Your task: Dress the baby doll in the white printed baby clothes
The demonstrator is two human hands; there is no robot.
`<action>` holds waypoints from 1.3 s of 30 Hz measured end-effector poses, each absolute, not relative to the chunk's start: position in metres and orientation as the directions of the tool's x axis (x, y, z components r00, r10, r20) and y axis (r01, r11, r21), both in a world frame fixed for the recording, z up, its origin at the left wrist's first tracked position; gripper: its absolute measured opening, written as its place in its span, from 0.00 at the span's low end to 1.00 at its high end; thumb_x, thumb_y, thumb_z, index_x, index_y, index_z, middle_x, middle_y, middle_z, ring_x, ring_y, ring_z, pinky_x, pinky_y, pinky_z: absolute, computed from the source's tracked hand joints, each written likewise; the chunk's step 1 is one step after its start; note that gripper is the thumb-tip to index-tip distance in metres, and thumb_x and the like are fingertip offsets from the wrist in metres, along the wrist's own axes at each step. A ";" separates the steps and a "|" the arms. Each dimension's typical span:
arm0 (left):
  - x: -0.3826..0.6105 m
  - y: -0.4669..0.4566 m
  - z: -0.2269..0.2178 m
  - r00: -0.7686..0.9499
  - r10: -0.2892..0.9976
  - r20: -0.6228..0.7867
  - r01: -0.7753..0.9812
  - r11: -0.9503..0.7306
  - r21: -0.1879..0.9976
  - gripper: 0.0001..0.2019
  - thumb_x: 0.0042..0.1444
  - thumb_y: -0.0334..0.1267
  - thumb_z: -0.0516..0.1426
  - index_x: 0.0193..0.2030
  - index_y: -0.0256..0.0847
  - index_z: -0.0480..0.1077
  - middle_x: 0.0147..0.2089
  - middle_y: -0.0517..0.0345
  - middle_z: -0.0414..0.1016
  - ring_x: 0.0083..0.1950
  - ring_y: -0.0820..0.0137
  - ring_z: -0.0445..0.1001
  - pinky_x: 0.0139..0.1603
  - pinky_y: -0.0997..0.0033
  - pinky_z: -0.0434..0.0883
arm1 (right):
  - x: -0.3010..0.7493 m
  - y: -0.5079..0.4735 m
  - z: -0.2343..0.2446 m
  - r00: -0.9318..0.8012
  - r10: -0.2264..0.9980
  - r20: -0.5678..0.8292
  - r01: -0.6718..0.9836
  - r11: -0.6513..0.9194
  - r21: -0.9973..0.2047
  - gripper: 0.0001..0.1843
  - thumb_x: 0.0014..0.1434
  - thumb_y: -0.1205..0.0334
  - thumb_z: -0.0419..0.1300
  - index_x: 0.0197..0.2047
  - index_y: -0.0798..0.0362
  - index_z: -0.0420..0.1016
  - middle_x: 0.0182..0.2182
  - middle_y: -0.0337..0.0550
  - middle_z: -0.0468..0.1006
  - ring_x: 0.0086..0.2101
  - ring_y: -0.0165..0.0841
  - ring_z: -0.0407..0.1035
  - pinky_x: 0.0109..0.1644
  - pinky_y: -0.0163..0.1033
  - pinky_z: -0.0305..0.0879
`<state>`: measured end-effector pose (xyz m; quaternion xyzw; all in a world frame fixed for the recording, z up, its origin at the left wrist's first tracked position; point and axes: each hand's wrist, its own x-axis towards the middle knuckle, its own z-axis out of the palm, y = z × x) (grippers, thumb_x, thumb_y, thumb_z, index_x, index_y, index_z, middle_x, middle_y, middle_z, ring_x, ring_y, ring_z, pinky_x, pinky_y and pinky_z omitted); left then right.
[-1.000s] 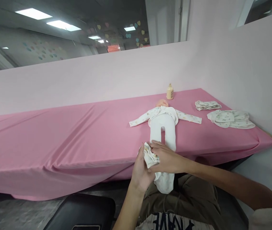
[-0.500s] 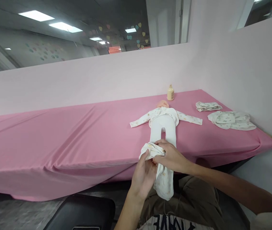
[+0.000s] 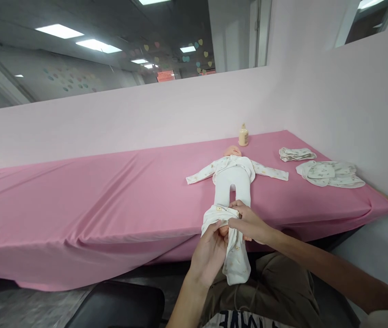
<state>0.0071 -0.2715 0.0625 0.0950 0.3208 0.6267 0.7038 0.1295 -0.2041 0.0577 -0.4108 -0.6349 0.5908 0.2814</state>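
Observation:
A baby doll [image 3: 232, 175] lies on its back on the pink table cover [image 3: 111, 200], head away from me, dressed in a white printed top and white leggings. At the table's near edge both my hands hold a pair of small white printed baby trousers [image 3: 234, 248]. My left hand [image 3: 210, 253] grips the waistband from below. My right hand [image 3: 250, 223] pinches the waistband's upper edge, stretched wide at the doll's feet. The trouser legs hang down over my lap.
A small beige bottle [image 3: 243, 135] stands by the back wall behind the doll's head. Two piles of folded baby clothes [image 3: 328, 173] lie at the right end of the table. A dark seat [image 3: 118, 305] is below the table edge at my left.
My hands have risen and moved forward to the doll's feet. The bunched trousers have been pulled wide at the waistband, and the legs now hang longer.

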 end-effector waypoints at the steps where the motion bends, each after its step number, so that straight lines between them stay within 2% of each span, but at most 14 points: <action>1: 0.007 -0.272 0.062 -0.002 0.941 -0.339 -0.823 0.191 0.535 0.04 0.52 0.29 0.60 0.31 0.35 0.67 0.27 0.61 0.66 0.28 0.77 0.67 0.34 0.77 0.71 | 0.129 -0.205 0.056 -0.490 0.865 -0.110 0.181 -0.022 -0.983 0.11 0.48 0.62 0.57 0.36 0.55 0.70 0.43 0.43 0.67 0.26 0.24 0.61 0.19 0.30 0.52; 4: 0.004 -0.273 0.059 -0.042 0.933 -0.357 -0.824 0.170 0.541 0.02 0.53 0.28 0.59 0.31 0.34 0.69 0.28 0.59 0.67 0.29 0.76 0.68 0.36 0.76 0.72 | 0.130 -0.207 0.057 -0.530 0.846 -0.058 0.171 0.040 -0.984 0.06 0.47 0.63 0.58 0.30 0.55 0.69 0.33 0.39 0.67 0.29 0.27 0.62 0.26 0.30 0.55; 7: 0.002 -0.275 0.056 -0.059 0.929 -0.366 -0.822 0.163 0.546 0.02 0.54 0.29 0.59 0.31 0.34 0.69 0.28 0.58 0.68 0.30 0.76 0.68 0.36 0.75 0.72 | 0.132 -0.209 0.062 -0.636 0.767 -0.086 0.192 0.049 -0.980 0.07 0.49 0.61 0.59 0.26 0.55 0.66 0.24 0.34 0.64 0.27 0.26 0.58 0.28 0.31 0.53; 11: 0.004 -0.274 0.051 -0.071 0.932 -0.356 -0.822 0.147 0.550 0.04 0.52 0.29 0.61 0.31 0.35 0.69 0.28 0.60 0.68 0.28 0.76 0.67 0.35 0.75 0.70 | 0.133 -0.209 0.069 -0.687 0.720 -0.101 0.184 0.037 -0.982 0.08 0.50 0.60 0.57 0.25 0.54 0.64 0.23 0.33 0.63 0.27 0.26 0.57 0.29 0.32 0.52; 15: 0.011 -0.273 0.046 -0.115 0.928 -0.354 -0.805 0.121 0.581 0.08 0.48 0.33 0.65 0.28 0.36 0.68 0.25 0.62 0.67 0.28 0.76 0.67 0.34 0.75 0.69 | 0.130 -0.205 0.070 -0.713 0.700 -0.043 0.140 0.082 -0.987 0.05 0.48 0.63 0.57 0.26 0.54 0.64 0.23 0.33 0.63 0.27 0.26 0.58 0.30 0.31 0.54; 21: 0.018 -0.275 0.044 -0.135 0.944 -0.301 -0.777 0.088 0.623 0.13 0.44 0.35 0.67 0.23 0.37 0.65 0.26 0.63 0.68 0.29 0.77 0.67 0.36 0.76 0.69 | 0.130 -0.193 0.060 -0.646 0.763 -0.030 0.331 0.244 -0.912 0.05 0.47 0.64 0.58 0.30 0.53 0.65 0.24 0.32 0.66 0.24 0.25 0.59 0.24 0.31 0.51; 23: 0.018 -0.279 0.049 -0.116 0.961 -0.252 -0.750 0.082 0.657 0.11 0.46 0.35 0.66 0.24 0.37 0.67 0.28 0.60 0.71 0.32 0.75 0.69 0.38 0.75 0.70 | 0.130 -0.189 0.058 -0.628 0.778 -0.017 0.371 0.281 -0.885 0.06 0.49 0.63 0.57 0.32 0.53 0.65 0.25 0.33 0.67 0.23 0.26 0.59 0.24 0.32 0.50; 26: 0.015 -0.287 0.055 -0.064 0.982 -0.177 -0.699 0.083 0.711 0.04 0.52 0.35 0.63 0.32 0.37 0.74 0.37 0.55 0.76 0.42 0.71 0.73 0.48 0.74 0.71 | 0.131 -0.183 0.059 -0.571 0.815 0.099 0.386 0.373 -0.843 0.04 0.48 0.66 0.56 0.29 0.52 0.63 0.25 0.35 0.68 0.26 0.28 0.61 0.27 0.33 0.51; 28: 0.010 -0.291 0.055 -0.056 0.985 -0.161 -0.661 0.084 0.746 0.06 0.54 0.35 0.62 0.39 0.38 0.76 0.45 0.53 0.77 0.50 0.69 0.73 0.55 0.72 0.69 | 0.132 -0.178 0.061 -0.516 0.841 0.162 0.412 0.410 -0.813 0.05 0.48 0.67 0.55 0.27 0.52 0.60 0.24 0.35 0.67 0.26 0.28 0.60 0.28 0.34 0.51; 30: 0.002 -0.292 0.049 -0.111 0.978 -0.175 -0.605 0.073 0.793 0.11 0.53 0.36 0.63 0.44 0.38 0.76 0.49 0.52 0.77 0.53 0.67 0.73 0.57 0.70 0.68 | 0.134 -0.172 0.063 -0.498 0.846 0.190 0.424 0.429 -0.798 0.06 0.49 0.67 0.55 0.27 0.51 0.59 0.23 0.35 0.66 0.26 0.29 0.59 0.29 0.35 0.51; 33: -0.011 -0.285 0.032 -0.307 0.938 -0.159 -0.430 0.013 0.903 0.16 0.50 0.39 0.66 0.45 0.37 0.75 0.46 0.51 0.77 0.49 0.67 0.75 0.54 0.69 0.68 | 0.138 -0.164 0.062 -0.531 0.820 0.213 0.372 0.452 -0.811 0.04 0.51 0.65 0.56 0.30 0.51 0.62 0.25 0.35 0.68 0.27 0.30 0.61 0.30 0.36 0.53; 36: -0.020 -0.270 0.016 -0.456 0.890 -0.024 -0.197 -0.074 0.978 0.17 0.50 0.40 0.66 0.46 0.38 0.72 0.43 0.53 0.76 0.45 0.68 0.73 0.49 0.72 0.68 | 0.141 -0.156 0.059 -0.559 0.802 0.210 0.327 0.446 -0.833 0.04 0.53 0.64 0.56 0.35 0.51 0.66 0.29 0.37 0.71 0.31 0.32 0.64 0.33 0.36 0.57; 39: -0.024 -0.256 0.008 -0.471 0.872 0.132 0.037 -0.130 0.991 0.20 0.50 0.40 0.65 0.50 0.40 0.70 0.44 0.55 0.72 0.45 0.69 0.71 0.48 0.72 0.67 | 0.140 -0.149 0.057 -0.587 0.786 0.195 0.307 0.439 -0.845 0.08 0.53 0.62 0.57 0.39 0.53 0.68 0.33 0.38 0.73 0.34 0.33 0.66 0.39 0.37 0.60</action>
